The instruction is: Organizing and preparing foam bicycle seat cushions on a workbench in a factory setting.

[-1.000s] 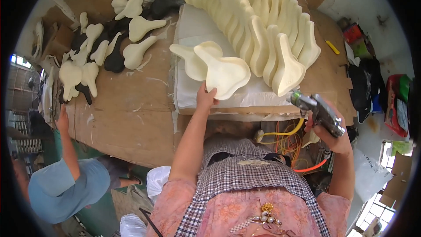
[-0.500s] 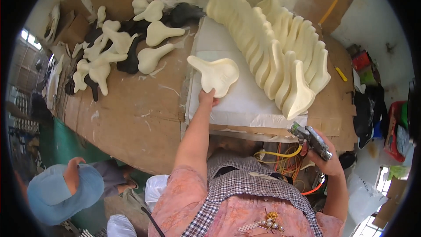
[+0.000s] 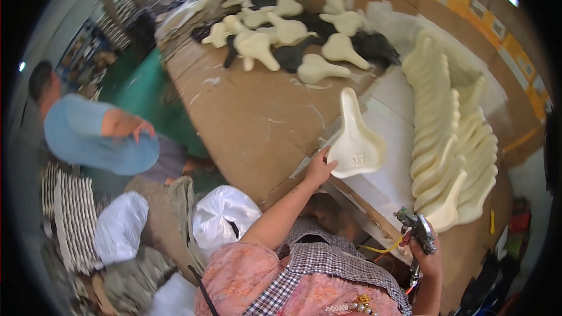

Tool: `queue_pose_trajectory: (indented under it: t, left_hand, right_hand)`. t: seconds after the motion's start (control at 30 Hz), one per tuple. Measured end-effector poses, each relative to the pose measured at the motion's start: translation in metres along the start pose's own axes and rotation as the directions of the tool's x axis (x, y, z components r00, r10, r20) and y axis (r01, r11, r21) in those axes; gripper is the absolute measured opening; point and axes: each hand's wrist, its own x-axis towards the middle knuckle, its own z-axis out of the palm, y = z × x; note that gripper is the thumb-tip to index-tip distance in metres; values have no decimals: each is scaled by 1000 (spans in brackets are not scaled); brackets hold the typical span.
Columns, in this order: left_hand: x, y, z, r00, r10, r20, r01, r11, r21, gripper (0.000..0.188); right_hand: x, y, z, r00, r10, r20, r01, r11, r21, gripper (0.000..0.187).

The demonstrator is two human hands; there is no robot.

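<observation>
My left hand [image 3: 320,168] grips a cream foam bicycle saddle pad [image 3: 358,143] by the edge of its wide end, with the narrow nose pointing away from me. The pad's hollowed face with moulded marks is turned toward me. In my right hand [image 3: 426,256] is a metal spray gun [image 3: 418,228], with a yellow hose near it. Close beyond the gun, two long rows of matching foam saddle pads [image 3: 436,146] stand on edge, packed tightly together. White sheeting [image 3: 392,117] lies under the held pad and beside the rows.
Loose foam pads [image 3: 319,69] and black pieces [image 3: 374,48] are scattered over the far side of the cardboard-covered table [image 3: 246,129]. At the left stands a person in a blue shirt [image 3: 99,134]. White plastic bags [image 3: 225,216] sit by the table's near left edge.
The view has swung to the left, so the table appears turned. My left hand has tilted the foam pad up, its hollow side more toward me. My right hand still holds the spray gun.
</observation>
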Motion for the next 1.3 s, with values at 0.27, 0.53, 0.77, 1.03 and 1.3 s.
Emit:
queue_pose_trajectory:
  t: [0.27,0.53,0.77,1.03,1.3]
  left_hand:
    - [-111,-30,-11,993,93,-71,-82,985,150,55]
    - [-219,-8,29,997,55,-47,-46,984,173,50]
    - [-234,-3,66,979,17,201,-54,982,180,47]
    - [-229,2,79,956,80,283,-138,972,192,48]
    - [-251,-3,53,925,203,320,-302,906,297,51]
  right_hand:
    - [9,46,-20,950,-15,311,-4,998,62,48]
    - [-37,63,-59,918,9,395,-32,998,52,35]
    - [-82,81,-78,954,47,296,-72,995,74,34]
    - [-121,70,-65,975,-55,214,30,993,118,18]
    - [-121,111,-48,986,32,161,-53,990,129,22]
